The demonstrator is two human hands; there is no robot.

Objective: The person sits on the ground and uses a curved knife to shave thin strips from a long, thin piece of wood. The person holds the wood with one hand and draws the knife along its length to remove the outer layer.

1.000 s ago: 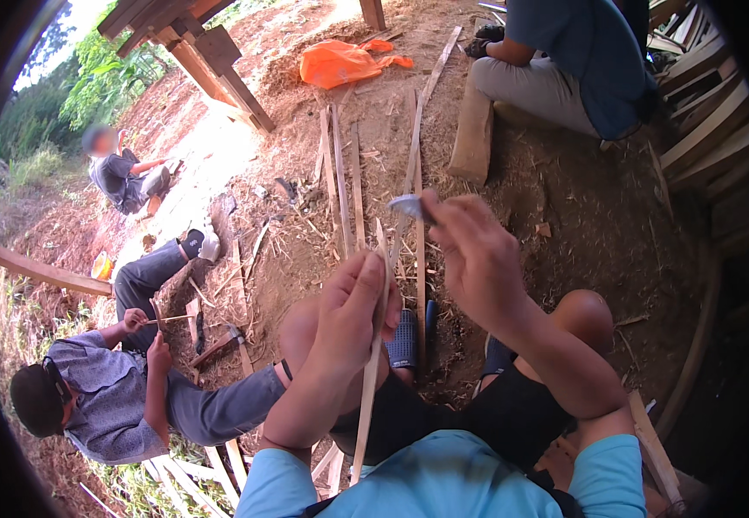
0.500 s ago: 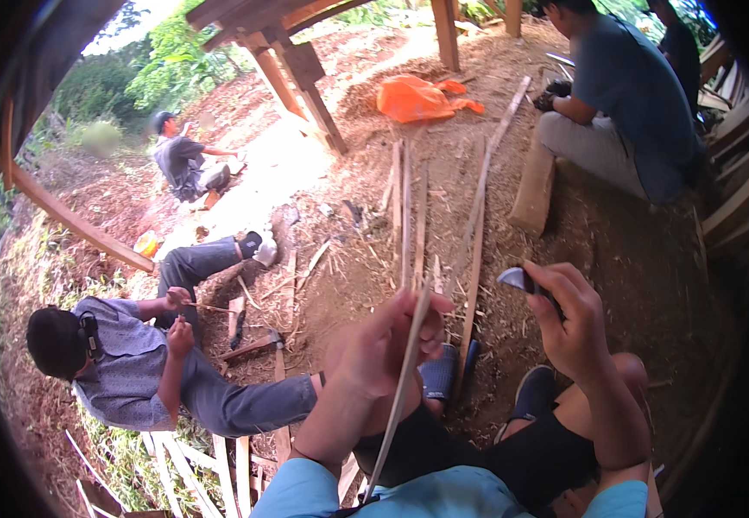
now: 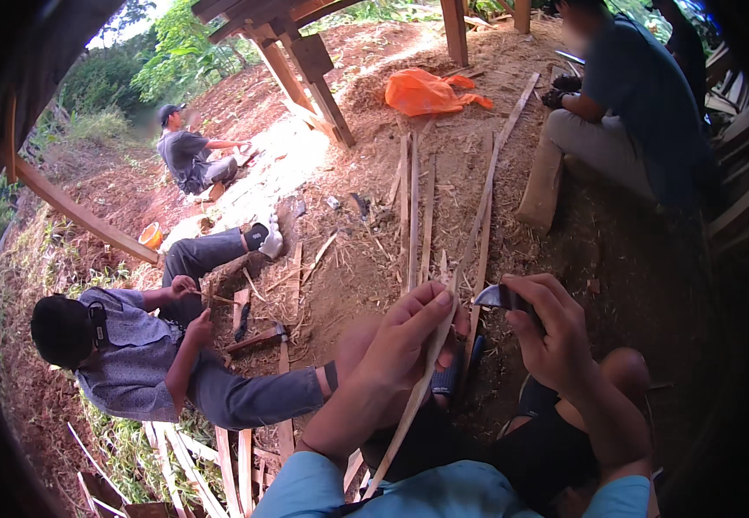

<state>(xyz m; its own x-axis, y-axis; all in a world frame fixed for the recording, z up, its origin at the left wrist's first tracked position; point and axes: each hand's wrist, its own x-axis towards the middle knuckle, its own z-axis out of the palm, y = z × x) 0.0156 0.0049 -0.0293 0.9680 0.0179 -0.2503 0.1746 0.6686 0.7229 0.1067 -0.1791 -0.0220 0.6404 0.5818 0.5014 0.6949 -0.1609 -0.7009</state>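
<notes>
Pinched between the fingers and thumb of my left hand is a long, thin wooden strip. It slants from my lap up past my fingertips, its pale flat face showing. My right hand grips a small knife with a short, curved, grey blade; its dark handle is mostly hidden by my fingers. The blade points left, a little to the right of the strip's upper end, with a small gap seeming to remain between them.
Long wooden strips lie ahead among shavings. At left sits a co-worker holding a thin stick, near a hammer. Another person sits at right by a wooden block. An orange bag lies farther off.
My right hand has brought the knife left and slightly down, closer to the strip. My left hand has shifted a little right, and the strip has turned to show its broader face.
</notes>
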